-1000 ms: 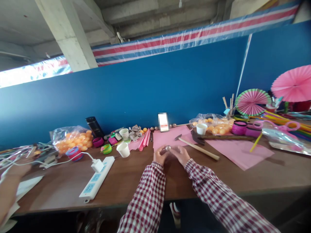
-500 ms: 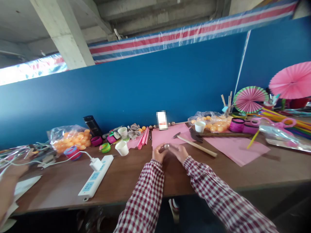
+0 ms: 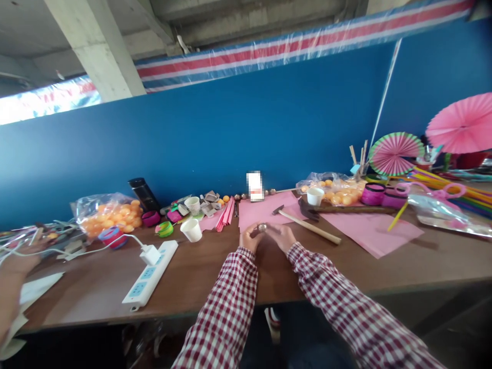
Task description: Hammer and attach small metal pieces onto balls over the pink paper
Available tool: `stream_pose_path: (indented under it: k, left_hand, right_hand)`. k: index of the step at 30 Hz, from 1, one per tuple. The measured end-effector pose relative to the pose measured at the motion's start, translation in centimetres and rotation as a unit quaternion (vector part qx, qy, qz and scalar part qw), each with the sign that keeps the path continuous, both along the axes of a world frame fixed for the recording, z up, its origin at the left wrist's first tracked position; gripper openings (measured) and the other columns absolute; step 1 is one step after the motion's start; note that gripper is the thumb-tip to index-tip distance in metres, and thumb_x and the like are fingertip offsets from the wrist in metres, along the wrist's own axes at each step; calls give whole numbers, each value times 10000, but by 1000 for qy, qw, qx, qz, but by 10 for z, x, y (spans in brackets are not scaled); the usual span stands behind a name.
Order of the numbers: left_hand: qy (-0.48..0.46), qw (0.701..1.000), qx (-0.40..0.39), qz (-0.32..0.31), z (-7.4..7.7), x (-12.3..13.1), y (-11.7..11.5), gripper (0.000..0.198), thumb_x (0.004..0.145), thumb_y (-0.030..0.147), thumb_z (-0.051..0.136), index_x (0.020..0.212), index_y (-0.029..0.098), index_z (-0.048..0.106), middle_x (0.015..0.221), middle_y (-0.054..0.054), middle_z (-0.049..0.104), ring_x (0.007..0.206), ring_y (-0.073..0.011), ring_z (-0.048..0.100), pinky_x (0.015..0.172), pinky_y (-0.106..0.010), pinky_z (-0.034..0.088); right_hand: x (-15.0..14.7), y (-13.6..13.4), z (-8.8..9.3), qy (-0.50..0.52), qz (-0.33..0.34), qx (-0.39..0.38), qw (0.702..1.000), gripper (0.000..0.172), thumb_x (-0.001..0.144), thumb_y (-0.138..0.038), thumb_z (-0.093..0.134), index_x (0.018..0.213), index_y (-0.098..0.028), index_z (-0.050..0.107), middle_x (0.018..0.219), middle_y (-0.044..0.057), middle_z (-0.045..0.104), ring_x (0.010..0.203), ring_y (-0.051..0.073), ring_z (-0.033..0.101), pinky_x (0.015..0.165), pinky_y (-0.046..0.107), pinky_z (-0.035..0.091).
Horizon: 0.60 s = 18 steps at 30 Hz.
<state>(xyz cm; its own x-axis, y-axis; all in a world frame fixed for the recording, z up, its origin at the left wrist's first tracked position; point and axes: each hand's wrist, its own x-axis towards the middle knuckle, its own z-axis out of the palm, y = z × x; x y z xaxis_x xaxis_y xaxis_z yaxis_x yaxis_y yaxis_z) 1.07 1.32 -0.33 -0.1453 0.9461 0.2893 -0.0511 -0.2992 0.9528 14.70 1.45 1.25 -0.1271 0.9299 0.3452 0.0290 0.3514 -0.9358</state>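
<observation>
Above the brown table, a small shiny, silvery-brown ball (image 3: 262, 227) sits between the fingertips of my two hands. My left hand (image 3: 250, 238) is closed on it from the left, thumb and fingers curled round it. From the right, my right hand (image 3: 283, 237) reaches in with its fingers together at the ball's side; its fingertips are partly blurred. Just behind my hands lies a pink paper sheet (image 3: 253, 214). A hammer (image 3: 311, 228) with a wooden handle rests to the right of my right hand. Similar small balls (image 3: 272, 191) stand along the wall.
A white power strip (image 3: 151, 277) with a plugged-in charger and a paper cup (image 3: 191, 230) are on the left. Bags of orange balls (image 3: 115, 218) stand near the wall. Pink scissors (image 3: 442, 190) and paper fans lie right. Another person's arm (image 3: 13, 282) reaches in at far left.
The view has shifted slightly, so things sit a little higher and further left. The ball stays between my hands, and my right fingers look less blurred.
</observation>
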Motion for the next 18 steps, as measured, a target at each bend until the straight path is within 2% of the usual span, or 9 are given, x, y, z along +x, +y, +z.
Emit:
stream_pose_path:
  k: [5, 11, 18]
  left_hand:
    - [15, 1000, 10, -7, 1, 1, -4, 422, 538, 178, 675, 955, 157, 616, 921, -60, 651, 920, -226, 567, 873, -394, 404]
    - [13, 1000, 3, 0, 9, 5, -9, 440, 513, 200, 693, 941, 137, 618, 909, -66, 655, 896, -222, 578, 864, -394, 411]
    - [-12, 999, 4, -49, 9, 2, -8, 442, 564, 242, 673, 985, 139, 587, 959, -84, 637, 907, -217, 574, 844, -383, 427]
  right_hand:
    - [1, 0, 0, -10, -13, -3, 1000, 341, 622, -328, 616, 915, -154, 631, 939, 65, 639, 904, 216, 572, 862, 363, 418]
    - [-1, 3, -4, -12, -25, -6, 1000, 352, 624, -347, 611, 908, -140, 626, 918, 67, 645, 871, 201, 584, 825, 340, 444]
    - [-1, 2, -1, -17, -49, 0, 999, 341, 647, -357, 585, 899, -129, 621, 896, 80, 650, 852, 202, 592, 777, 328, 473]
